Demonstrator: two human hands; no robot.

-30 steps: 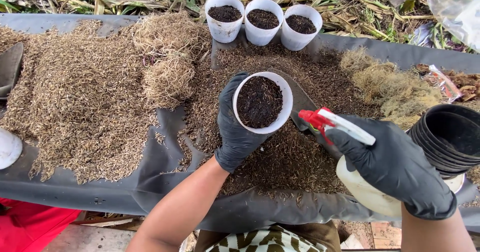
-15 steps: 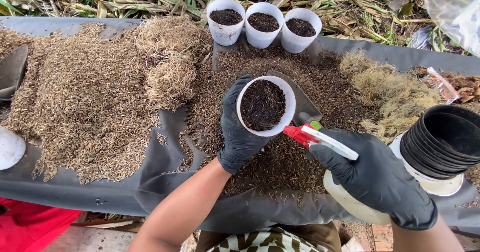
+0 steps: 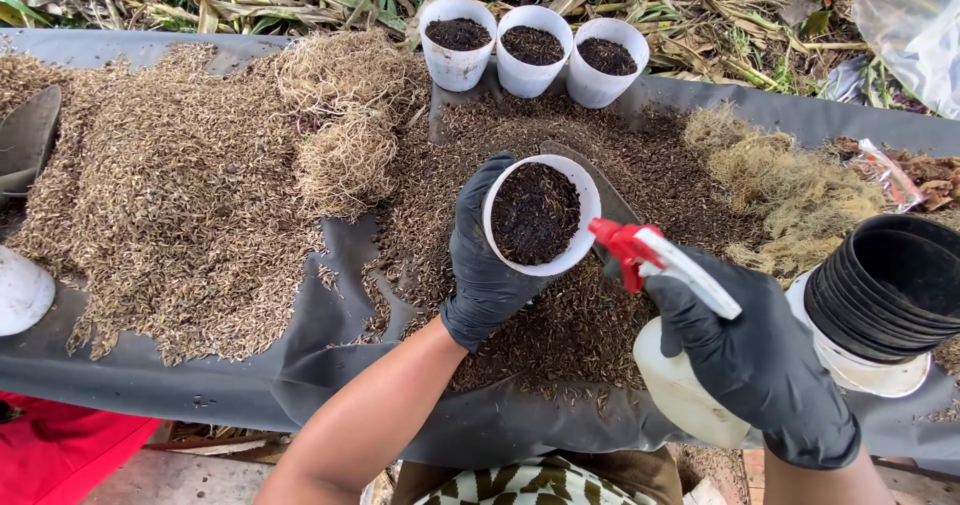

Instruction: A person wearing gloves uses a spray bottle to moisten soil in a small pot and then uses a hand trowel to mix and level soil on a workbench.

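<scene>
My left hand (image 3: 482, 265), in a black glove, holds a white cup of dark soil (image 3: 538, 215) above the dark soil mix on the grey sheet (image 3: 330, 315). In a black glove too, my right hand (image 3: 750, 350) grips a white spray bottle (image 3: 680, 385) with a red nozzle (image 3: 618, 248). The nozzle points at the cup's right rim, almost touching it.
Three white cups filled with soil (image 3: 530, 50) stand in a row at the back. A heap of pale husks (image 3: 170, 195) lies left, fibrous clumps (image 3: 790, 190) right. A stack of black pots (image 3: 895, 285) sits at the right edge. A dark trowel (image 3: 25, 140) lies far left.
My right hand has brought the spray bottle left and up, so its red nozzle is now beside the cup's rim. The cup has stayed roughly in place.
</scene>
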